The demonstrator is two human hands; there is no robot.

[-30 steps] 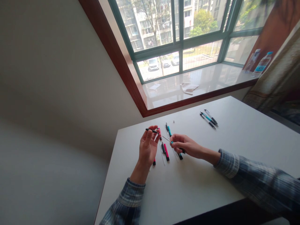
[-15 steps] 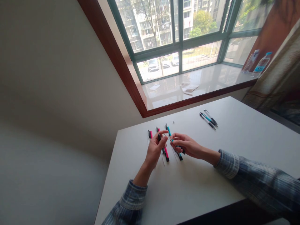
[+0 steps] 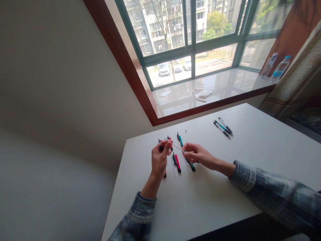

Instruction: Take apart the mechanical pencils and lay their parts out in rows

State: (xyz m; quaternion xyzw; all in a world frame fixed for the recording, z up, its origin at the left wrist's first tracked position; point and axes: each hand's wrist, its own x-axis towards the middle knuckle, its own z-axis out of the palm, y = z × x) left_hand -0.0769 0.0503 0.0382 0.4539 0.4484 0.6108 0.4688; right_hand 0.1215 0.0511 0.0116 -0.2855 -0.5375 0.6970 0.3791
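Note:
My left hand (image 3: 159,156) pinches a thin pen refill (image 3: 177,146) between thumb and fingers. A small black pen part (image 3: 161,147) is also tucked in that hand. My right hand (image 3: 199,154) is closed around a pen barrel, mostly hidden by the fingers, at the refill's other end. Beneath and beside the hands lie pens taken apart: pink-and-black pieces (image 3: 178,163), a teal-and-black barrel (image 3: 181,140), black clip pieces (image 3: 174,158) and a slim clear refill (image 3: 174,170). My left hand partly covers the leftmost pink set.
Several assembled pens (image 3: 222,128) lie together at the back right of the white table (image 3: 213,204). A tiny grey piece (image 3: 186,131) sits near the back edge. Beyond it are a window sill (image 3: 175,103) with paper (image 3: 202,94) and plastic bottles (image 3: 280,69).
My left hand has moved left, away from my right hand, and a longer stretch of refill now shows between them. My right hand has stayed nearly in place.

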